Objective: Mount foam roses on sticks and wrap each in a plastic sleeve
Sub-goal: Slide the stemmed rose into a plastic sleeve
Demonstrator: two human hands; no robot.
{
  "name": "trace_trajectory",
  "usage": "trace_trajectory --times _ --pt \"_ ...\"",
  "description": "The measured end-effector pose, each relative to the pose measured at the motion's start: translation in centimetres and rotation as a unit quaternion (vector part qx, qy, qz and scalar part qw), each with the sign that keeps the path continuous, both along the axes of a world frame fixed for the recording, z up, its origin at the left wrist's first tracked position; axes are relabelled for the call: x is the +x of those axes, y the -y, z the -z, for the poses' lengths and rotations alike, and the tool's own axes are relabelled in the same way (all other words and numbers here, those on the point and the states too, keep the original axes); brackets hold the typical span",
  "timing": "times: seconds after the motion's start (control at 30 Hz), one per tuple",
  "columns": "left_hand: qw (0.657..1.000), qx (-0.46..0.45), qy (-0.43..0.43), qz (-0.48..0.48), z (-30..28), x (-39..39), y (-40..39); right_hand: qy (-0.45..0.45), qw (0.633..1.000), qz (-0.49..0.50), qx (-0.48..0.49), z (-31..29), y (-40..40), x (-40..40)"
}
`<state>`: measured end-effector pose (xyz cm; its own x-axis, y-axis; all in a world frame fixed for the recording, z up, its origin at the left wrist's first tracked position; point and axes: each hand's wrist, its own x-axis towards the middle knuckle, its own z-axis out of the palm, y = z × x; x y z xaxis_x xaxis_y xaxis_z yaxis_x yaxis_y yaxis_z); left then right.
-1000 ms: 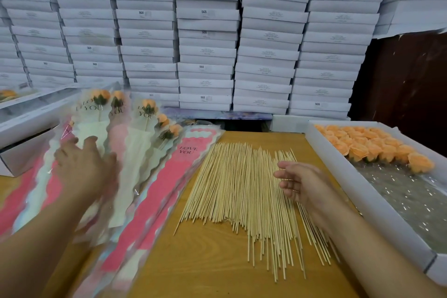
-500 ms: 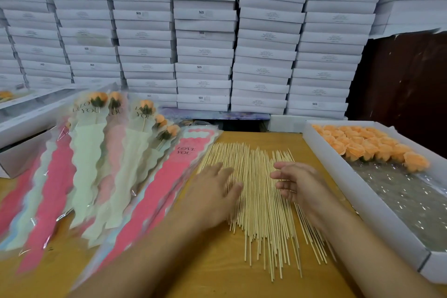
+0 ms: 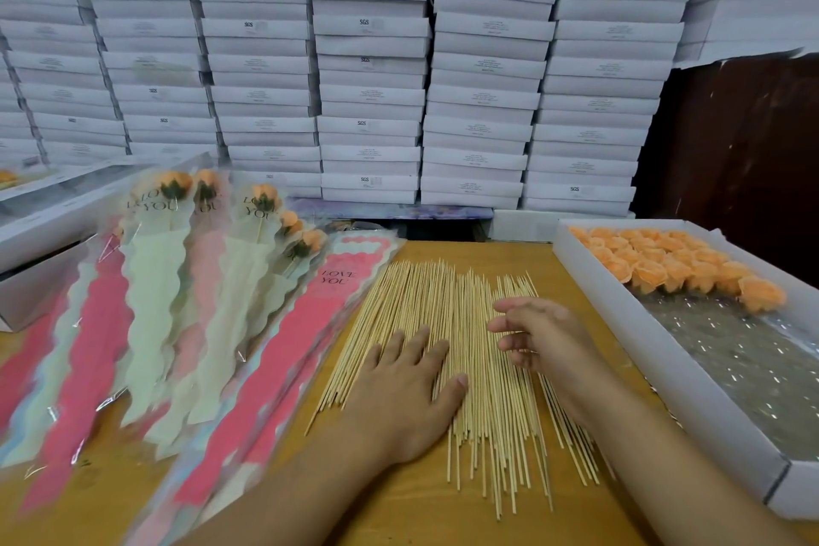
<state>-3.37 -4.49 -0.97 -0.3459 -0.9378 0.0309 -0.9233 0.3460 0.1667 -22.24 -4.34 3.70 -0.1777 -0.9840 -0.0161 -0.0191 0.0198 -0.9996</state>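
Observation:
A spread of thin wooden sticks (image 3: 447, 306) lies in the middle of the wooden table (image 3: 434, 519). My left hand (image 3: 405, 395) rests flat on the sticks, fingers straight. My right hand (image 3: 543, 335) hovers just right of it over the sticks, fingers loosely curled, holding nothing I can see. Orange foam roses (image 3: 664, 264) fill the far end of a white tray (image 3: 656, 346) on the right. Wrapped roses in plastic sleeves (image 3: 168, 279) and a stack of unfilled pink "LOVE YOU" sleeves (image 3: 292, 350) lie fanned out on the left.
Stacks of white flat boxes (image 3: 368, 58) form a wall behind the table. More white boxes (image 3: 40, 231) stand at the left edge. A dark brown panel (image 3: 744, 146) is at the back right. The tray's near half shows a shiny plastic lining (image 3: 749, 372).
My left hand left the wrapped sleeves on the left, crossed to the sticks and now lies flat on them. My right hand has stayed over the sticks.

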Motion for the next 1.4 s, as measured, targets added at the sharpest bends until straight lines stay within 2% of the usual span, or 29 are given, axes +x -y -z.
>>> trace_trajectory --times 0.13,0.27,0.33,0.47,0.63,0.73,0.9,1.1,1.23,1.4 --pt "1.000 -0.004 -0.005 0.002 0.1 0.0 0.0 -0.021 1.000 0.004 -0.006 -0.2 -0.1 0.2" --pt "1.000 -0.003 -0.009 0.007 0.2 0.2 -0.1 -0.109 0.992 0.039 -0.047 -1.6 -0.1 -0.2" --pt "1.000 -0.004 -0.014 0.009 0.2 0.3 -0.1 -0.126 0.989 0.049 -0.068 -3.1 0.1 -1.0" --pt "1.000 -0.004 -0.018 0.007 0.3 0.3 0.0 -0.202 0.974 0.076 -0.064 -6.3 1.0 -3.9" --pt "1.000 -0.005 -0.019 0.007 0.4 0.4 0.1 -0.390 0.903 0.179 -0.024 -8.6 2.8 -10.3" --pt "1.000 -0.005 -0.018 0.010 0.2 0.4 0.0 -0.450 0.864 0.227 0.014 -8.2 4.2 -14.3" --pt "1.000 0.000 -0.017 0.009 0.1 0.2 -0.1 -0.526 0.836 0.121 0.102 -4.9 6.0 -18.5" --pt "1.000 -0.005 -0.018 0.008 0.2 0.3 -0.1 -0.566 0.818 0.060 0.086 -2.4 7.5 -19.9" --pt "1.000 -0.007 -0.014 0.008 0.2 0.2 0.0 -0.592 0.798 0.003 0.113 -1.5 8.1 -20.1" --pt "1.000 -0.010 -0.014 0.007 0.4 0.2 0.1 -0.599 0.792 0.017 0.113 -0.8 8.5 -19.7"
